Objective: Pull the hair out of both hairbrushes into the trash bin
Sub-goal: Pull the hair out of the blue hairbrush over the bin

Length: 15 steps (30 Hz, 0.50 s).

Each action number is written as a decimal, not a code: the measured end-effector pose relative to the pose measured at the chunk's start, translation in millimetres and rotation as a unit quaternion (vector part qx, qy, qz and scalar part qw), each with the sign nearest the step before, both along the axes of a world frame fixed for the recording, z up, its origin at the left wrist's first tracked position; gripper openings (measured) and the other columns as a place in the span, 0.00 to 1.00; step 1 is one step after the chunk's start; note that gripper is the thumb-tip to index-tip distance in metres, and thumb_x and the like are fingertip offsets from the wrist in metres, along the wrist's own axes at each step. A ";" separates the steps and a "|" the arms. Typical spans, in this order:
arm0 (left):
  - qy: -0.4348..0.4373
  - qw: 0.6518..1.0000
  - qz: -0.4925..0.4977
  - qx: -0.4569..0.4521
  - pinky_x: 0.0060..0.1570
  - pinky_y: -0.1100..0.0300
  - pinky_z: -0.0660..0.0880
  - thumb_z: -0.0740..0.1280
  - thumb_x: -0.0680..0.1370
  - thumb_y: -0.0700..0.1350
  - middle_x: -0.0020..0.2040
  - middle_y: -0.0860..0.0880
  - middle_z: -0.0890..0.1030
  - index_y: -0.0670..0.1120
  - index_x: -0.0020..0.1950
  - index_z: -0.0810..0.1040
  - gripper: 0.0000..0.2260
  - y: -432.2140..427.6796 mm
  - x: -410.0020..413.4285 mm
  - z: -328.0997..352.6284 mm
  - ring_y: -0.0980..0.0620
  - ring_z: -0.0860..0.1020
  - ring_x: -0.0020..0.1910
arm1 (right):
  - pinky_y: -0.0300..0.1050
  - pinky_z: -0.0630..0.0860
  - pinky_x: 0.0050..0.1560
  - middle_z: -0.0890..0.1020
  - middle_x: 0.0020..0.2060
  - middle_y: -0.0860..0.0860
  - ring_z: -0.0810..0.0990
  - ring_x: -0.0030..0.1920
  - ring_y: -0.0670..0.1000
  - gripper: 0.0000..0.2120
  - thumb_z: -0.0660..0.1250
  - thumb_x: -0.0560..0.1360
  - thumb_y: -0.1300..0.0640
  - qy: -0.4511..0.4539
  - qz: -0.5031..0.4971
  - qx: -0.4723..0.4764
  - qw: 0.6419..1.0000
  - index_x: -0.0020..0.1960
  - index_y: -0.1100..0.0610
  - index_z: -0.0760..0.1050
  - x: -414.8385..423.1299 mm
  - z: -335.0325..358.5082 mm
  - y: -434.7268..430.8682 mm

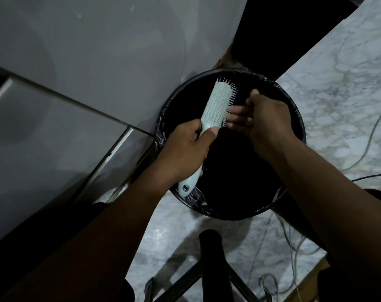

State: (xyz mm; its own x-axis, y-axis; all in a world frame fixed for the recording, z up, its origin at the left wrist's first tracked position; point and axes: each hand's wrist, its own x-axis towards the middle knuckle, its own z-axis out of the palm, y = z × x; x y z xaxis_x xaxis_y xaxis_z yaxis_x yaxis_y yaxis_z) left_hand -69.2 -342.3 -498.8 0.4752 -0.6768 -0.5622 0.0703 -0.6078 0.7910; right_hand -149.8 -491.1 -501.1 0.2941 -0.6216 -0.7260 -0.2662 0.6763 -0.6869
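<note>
A pale green hairbrush is held over a round black trash bin lined with a black bag. My left hand grips the brush by its handle, bristles turned to the right. My right hand is at the bristles, fingertips touching the lower right side of the brush head. Whether hair is pinched between those fingers is too dark to tell. Only one brush is in view.
The bin stands on a marble-patterned floor beside a grey cabinet. Thin cables trail on the floor at the right. A dark stool or stand frame sits below the bin, near me.
</note>
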 end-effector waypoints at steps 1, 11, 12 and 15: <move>0.010 1.000 0.000 0.002 0.26 0.54 0.75 0.66 0.83 0.49 0.26 0.53 0.74 0.40 0.47 0.77 0.13 -0.4 -0.1 1.3 0.56 0.72 0.22 | 0.53 0.86 0.42 0.87 0.39 0.54 0.87 0.39 0.54 0.15 0.64 0.81 0.48 -0.006 0.012 0.002 1.000 0.54 0.61 0.73 -0.7 -1.0 -2.4; 0.116 0.993 -0.036 -0.004 0.19 0.62 0.71 0.66 0.84 0.48 0.28 0.48 0.72 0.39 0.46 0.78 0.13 -0.8 -1.9 15.0 0.56 0.70 0.20 | 0.41 0.80 0.43 0.83 0.36 0.51 0.81 0.38 0.48 0.09 0.73 0.76 0.55 -0.017 0.073 -0.164 0.984 0.40 0.58 0.80 -9.2 -8.9 -7.8; 0.111 0.993 -0.040 -0.002 0.19 0.62 0.71 0.66 0.83 0.48 0.28 0.48 0.72 0.39 0.46 0.78 0.13 -0.5 -1.4 15.8 0.56 0.70 0.20 | 0.42 0.79 0.41 0.83 0.36 0.52 0.81 0.37 0.50 0.11 0.72 0.77 0.53 -0.019 0.064 -0.138 0.988 0.39 0.58 0.80 -9.0 -8.9 -9.5; 0.090 0.995 -0.045 0.008 0.20 0.62 0.71 0.66 0.83 0.48 0.28 0.48 0.73 0.41 0.44 0.77 0.12 1.2 -3.0 18.3 0.56 0.71 0.20 | 0.44 0.79 0.37 0.84 0.36 0.52 0.82 0.36 0.50 0.16 0.66 0.80 0.47 -0.011 0.002 -0.019 1.000 0.41 0.57 0.79 -10.3 -10.6 -17.9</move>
State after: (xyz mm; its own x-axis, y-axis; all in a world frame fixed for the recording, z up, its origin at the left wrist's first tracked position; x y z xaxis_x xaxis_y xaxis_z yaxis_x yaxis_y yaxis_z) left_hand -72.2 -341.1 -480.5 0.3042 -0.7030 -0.6429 0.1538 -0.6298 0.7614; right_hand -160.1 -509.0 -511.7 0.3134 -0.6467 -0.6954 -0.2534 0.6487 -0.7176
